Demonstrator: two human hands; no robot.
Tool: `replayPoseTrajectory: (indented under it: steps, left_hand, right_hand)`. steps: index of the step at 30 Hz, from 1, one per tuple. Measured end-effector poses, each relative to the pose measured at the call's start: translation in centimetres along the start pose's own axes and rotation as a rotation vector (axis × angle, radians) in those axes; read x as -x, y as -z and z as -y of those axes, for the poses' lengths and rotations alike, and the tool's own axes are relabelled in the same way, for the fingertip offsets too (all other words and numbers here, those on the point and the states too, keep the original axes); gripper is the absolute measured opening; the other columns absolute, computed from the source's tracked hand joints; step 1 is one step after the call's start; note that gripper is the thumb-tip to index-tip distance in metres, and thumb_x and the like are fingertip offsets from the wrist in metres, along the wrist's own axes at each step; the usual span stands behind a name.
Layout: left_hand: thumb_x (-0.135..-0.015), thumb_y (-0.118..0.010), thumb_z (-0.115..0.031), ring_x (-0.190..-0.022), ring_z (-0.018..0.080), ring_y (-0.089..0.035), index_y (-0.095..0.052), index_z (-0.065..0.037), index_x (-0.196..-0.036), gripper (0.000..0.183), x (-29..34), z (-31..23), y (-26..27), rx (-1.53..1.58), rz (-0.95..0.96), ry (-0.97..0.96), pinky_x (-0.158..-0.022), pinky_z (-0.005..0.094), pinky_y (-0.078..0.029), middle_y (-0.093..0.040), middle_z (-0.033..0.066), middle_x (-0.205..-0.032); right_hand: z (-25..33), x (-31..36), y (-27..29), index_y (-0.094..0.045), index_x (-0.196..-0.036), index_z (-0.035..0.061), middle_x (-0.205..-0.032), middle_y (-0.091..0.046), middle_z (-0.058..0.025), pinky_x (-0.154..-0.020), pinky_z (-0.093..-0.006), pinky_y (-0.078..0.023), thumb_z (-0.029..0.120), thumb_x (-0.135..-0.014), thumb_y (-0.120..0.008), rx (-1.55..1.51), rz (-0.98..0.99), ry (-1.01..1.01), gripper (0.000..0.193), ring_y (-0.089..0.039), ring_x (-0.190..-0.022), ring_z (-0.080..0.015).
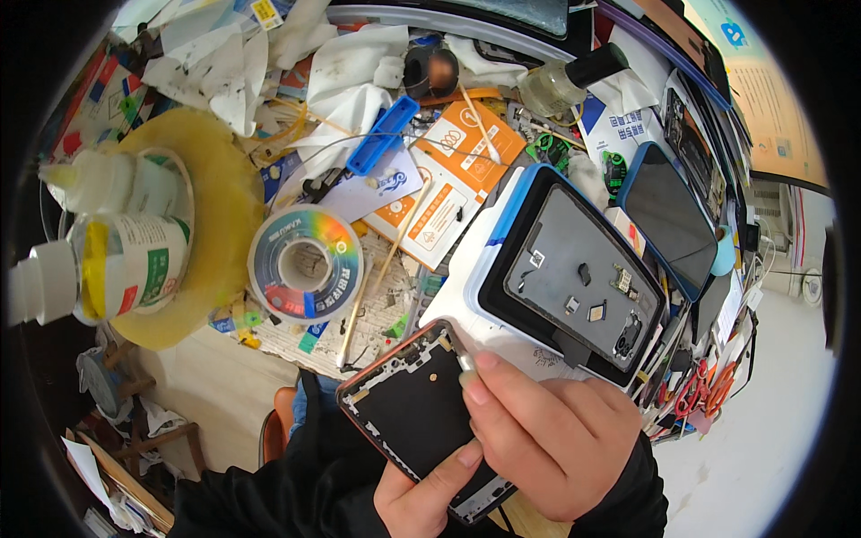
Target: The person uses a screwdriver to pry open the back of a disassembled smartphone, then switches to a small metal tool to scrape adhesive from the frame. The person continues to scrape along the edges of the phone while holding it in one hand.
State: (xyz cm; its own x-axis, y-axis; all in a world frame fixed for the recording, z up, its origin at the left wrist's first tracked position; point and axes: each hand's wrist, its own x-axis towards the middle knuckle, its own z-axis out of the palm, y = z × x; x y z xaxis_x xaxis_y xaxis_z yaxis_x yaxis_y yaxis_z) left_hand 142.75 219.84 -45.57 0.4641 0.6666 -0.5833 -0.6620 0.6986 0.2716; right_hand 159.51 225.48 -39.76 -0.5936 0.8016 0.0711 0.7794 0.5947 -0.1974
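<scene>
My left hand [423, 499] grips an opened phone frame [417, 403] near its lower end, thumb pressed along the edge. The frame is black inside with a copper-coloured rim, white patches and a small round copper spot. My right hand [556, 430] is closed over the frame's right side. Thumb and forefinger pinch a small silvery piece [466, 362] at the upper right edge; its exact kind is too small to tell. Beyond my right hand lies a phone panel [560, 260] in a black tray on a white-and-blue device, with several tiny parts on it.
Left are a rainbow-labelled spool [305, 263], a big yellow tape roll [229, 197] and plastic bottles [134, 260]. Farther back lie cotton swabs [386, 269], an orange-white box [439, 193], a blue clip [383, 136] and a glass bottle [560, 85]. A dark phone [668, 215] lies right.
</scene>
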Motion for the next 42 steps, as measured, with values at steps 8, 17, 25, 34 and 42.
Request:
replayPoseTrajectory:
  steps: [8, 17, 25, 34, 42]
  left_hand:
    - [-0.107, -0.057, -0.009, -0.113, 0.0159, -0.064, -0.064, 0.000, -0.134, 0.029, 0.4, 2.2, 1.9, 0.014, -0.036, -0.004, -0.095, 0.0295, -0.049, -0.069, 0.0041, -0.123]
    - [-0.108, -0.056, -0.011, -0.114, 0.0163, -0.064, -0.063, -0.001, -0.136, 0.031, 0.4, 1.9, 1.9, -0.021, -0.010, -0.001, -0.097, 0.0298, -0.049, -0.069, 0.0046, -0.125]
    - [-0.108, -0.053, -0.011, -0.113, 0.0190, -0.066, -0.061, 0.000, -0.136, 0.031, 0.3, -0.1, 1.0, -0.062, 0.018, 0.057, -0.096, 0.0320, -0.050, -0.070, 0.0071, -0.122]
    - [-0.106, -0.051, -0.014, -0.117, 0.0331, -0.068, -0.053, 0.005, -0.141, 0.040, 2.9, -2.7, 1.8, 0.065, 0.170, 0.263, -0.102, 0.0423, -0.053, -0.070, 0.0208, -0.122]
    - [-0.104, -0.052, -0.021, -0.114, 0.0362, -0.069, -0.049, 0.007, -0.145, 0.050, 2.3, -4.3, 2.8, 0.018, 0.223, 0.373, -0.103, 0.0456, -0.054, -0.070, 0.0255, -0.119]
  right_hand:
    - [0.0, -1.0, 0.4, -0.075, -0.116, 0.0023, -0.120, -0.075, -0.0109, -0.060, -0.0287, -0.051, 0.007, -0.084, -0.079, -0.047, -0.014, 0.029, 0.033, -0.066, -0.073, -0.0187]
    - [0.0, -0.8, -0.2, -0.075, -0.111, 0.0049, -0.120, -0.076, -0.0106, -0.052, -0.0276, -0.043, 0.009, -0.082, -0.079, 0.009, 0.009, 0.022, 0.029, -0.061, -0.062, -0.0138]
    - [-0.5, -0.8, -1.0, -0.075, -0.110, 0.0046, -0.120, -0.076, -0.0119, -0.052, -0.0279, -0.044, 0.007, -0.077, -0.082, -0.036, -0.038, 0.023, 0.034, -0.062, -0.061, -0.0143]
    - [0.0, 1.1, 0.0, -0.076, -0.112, 0.0056, -0.120, -0.076, -0.0122, -0.053, -0.0267, -0.047, 0.005, -0.077, -0.080, -0.226, -0.011, -0.013, 0.036, -0.063, -0.061, -0.0149]
    - [0.0, 1.7, -1.1, -0.076, -0.111, 0.0057, -0.120, -0.076, -0.0110, -0.054, -0.0276, -0.047, 0.003, -0.075, -0.080, -0.274, -0.024, -0.045, 0.036, -0.063, -0.061, -0.0158]
